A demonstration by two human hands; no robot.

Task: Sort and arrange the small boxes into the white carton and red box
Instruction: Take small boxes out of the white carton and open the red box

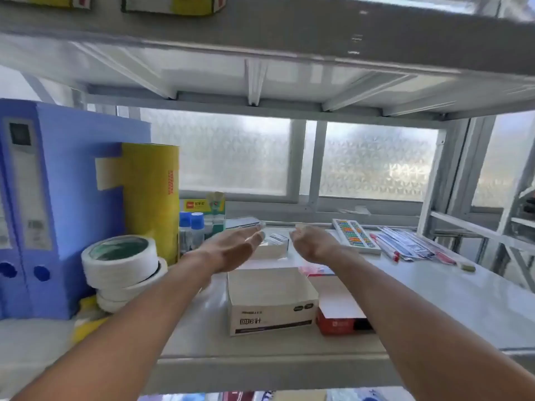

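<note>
White carton (pixel 270 309) lies crosswise, opening upward.

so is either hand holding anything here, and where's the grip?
Nothing held. The left hand and right hand are open on either side of a small white box, not gripping it.

We read "回形针" on the front of the white carton (pixel 270 316) at lower centre; the print elsewhere is too blurred for us to read.
</note>
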